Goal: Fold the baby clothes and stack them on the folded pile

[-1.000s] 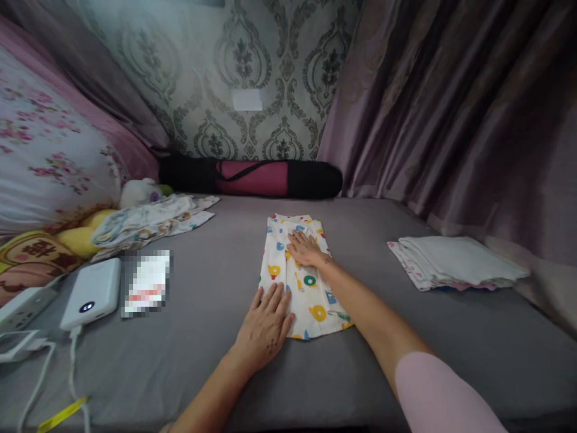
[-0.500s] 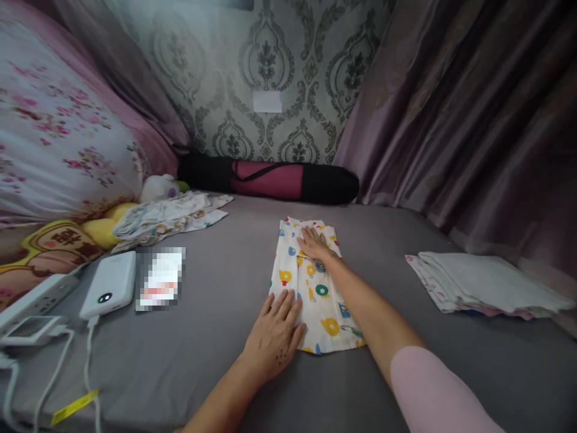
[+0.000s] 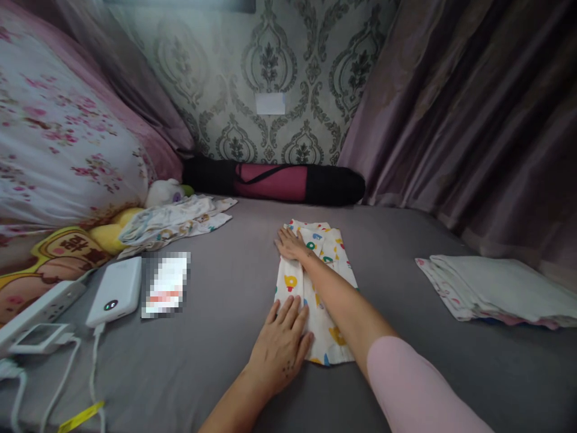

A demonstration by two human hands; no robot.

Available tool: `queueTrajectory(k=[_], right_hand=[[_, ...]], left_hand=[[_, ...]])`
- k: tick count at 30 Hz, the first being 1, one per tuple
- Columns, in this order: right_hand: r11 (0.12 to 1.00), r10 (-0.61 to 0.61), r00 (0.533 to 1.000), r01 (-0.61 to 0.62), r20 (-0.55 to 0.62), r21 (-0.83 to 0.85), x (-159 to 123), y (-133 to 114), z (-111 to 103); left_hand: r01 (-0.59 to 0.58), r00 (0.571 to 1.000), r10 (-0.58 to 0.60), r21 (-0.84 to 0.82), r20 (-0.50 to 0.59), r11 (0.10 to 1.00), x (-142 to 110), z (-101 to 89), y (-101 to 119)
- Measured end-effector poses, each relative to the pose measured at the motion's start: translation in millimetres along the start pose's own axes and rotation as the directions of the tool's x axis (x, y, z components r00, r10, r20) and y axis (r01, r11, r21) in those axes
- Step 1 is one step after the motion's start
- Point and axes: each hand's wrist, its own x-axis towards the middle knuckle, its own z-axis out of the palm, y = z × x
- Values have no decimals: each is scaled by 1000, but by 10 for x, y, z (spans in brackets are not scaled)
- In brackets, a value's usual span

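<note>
A small white garment (image 3: 336,258) with coloured prints lies folded into a narrow strip on the grey bed sheet (image 3: 216,337). My left hand (image 3: 282,346) rests flat and open on the garment's near left corner. My right hand (image 3: 291,243) reaches across to the far left corner, fingers stretched flat on the cloth. My right forearm lies over the middle of the garment and hides part of it.
A stack of folded white cloths (image 3: 491,285) sits at the right. An unfolded printed garment (image 3: 175,219), plush toys and a floral pillow (image 3: 63,150) lie at the left. A white power bank (image 3: 115,291), a power strip and cables lie near left. A black-and-pink roll (image 3: 274,180) lies along the wall.
My right hand slid from the garment's far middle to its far left corner. The garment's right side now shows uncovered. My left hand stayed on the near corner.
</note>
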Motion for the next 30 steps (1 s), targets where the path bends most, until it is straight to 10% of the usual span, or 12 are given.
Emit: queueTrajectory(k=[5,10,17,23,30], right_hand=[[992,97,985,-85,-142,91,-53,287,-196],[904,399,823,-428,-403,22,-114,643,-166],[905,416,905,-403,-88,135,-261,929,-429],[959,276,907,-284,-317,22,-987,966,-316],[954,301,949,-297,-94,51,-1290,886,-136]], left_hand=[[-8,1000,8,-5,-7,1000,0,-2,1],[-36,998,37,28,-54,999,-4,41,-24],[-56,995,59,35,-82,998,-11,27,-70],[52,969,-50,1,-241,999,-9,-8,-79],[32,999,-32,39,12,999,30,44,-75]])
